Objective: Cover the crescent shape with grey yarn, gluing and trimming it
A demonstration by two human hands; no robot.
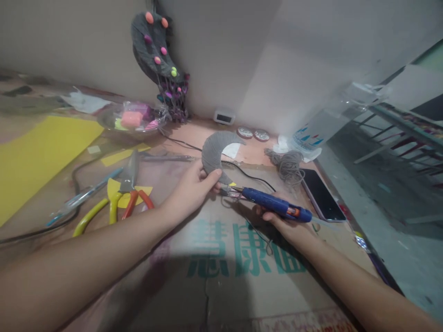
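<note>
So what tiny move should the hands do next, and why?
Maybe gently squeeze the glue gun by the moon's lower tip: the right hand has its nozzle pointing close there, while the left hand holds the moon.

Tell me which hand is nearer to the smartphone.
Right. The right hand, gripping the blue glue gun, is just left of the smartphone; the left hand, holding the gray crescent, is farther left.
</note>
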